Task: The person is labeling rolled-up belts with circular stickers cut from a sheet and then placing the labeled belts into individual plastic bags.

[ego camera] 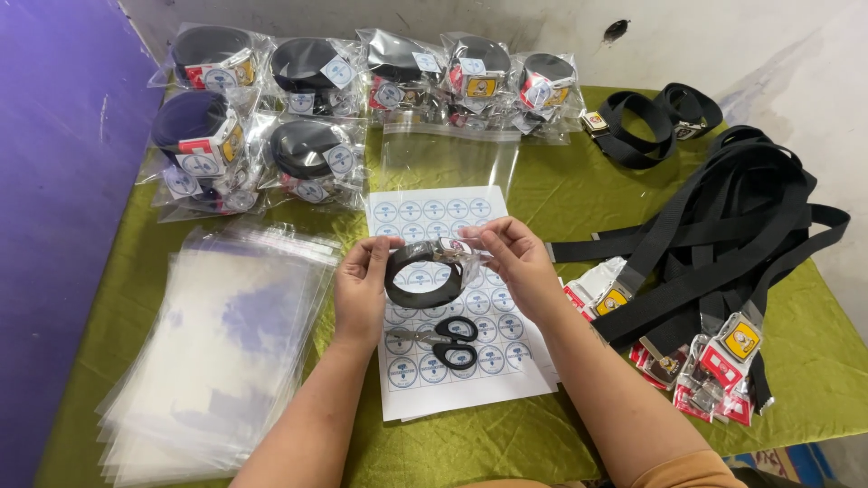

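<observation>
The table [542,194] wears a wrinkled olive-green cloth. At its centre lies a white sheet of round stickers [452,316] with black-handled scissors [443,342] on it. At 9 o'clock sits a fanned stack of clear plastic bags [217,348]. From 10 to 12 o'clock lie 7 bagged coiled belts [298,117], and 1 empty clear bag [448,158] at 12. At 1 o'clock rest 2 loose coiled belts [655,122]; at 3 o'clock, a heap of uncoiled black belts [723,244].
</observation>
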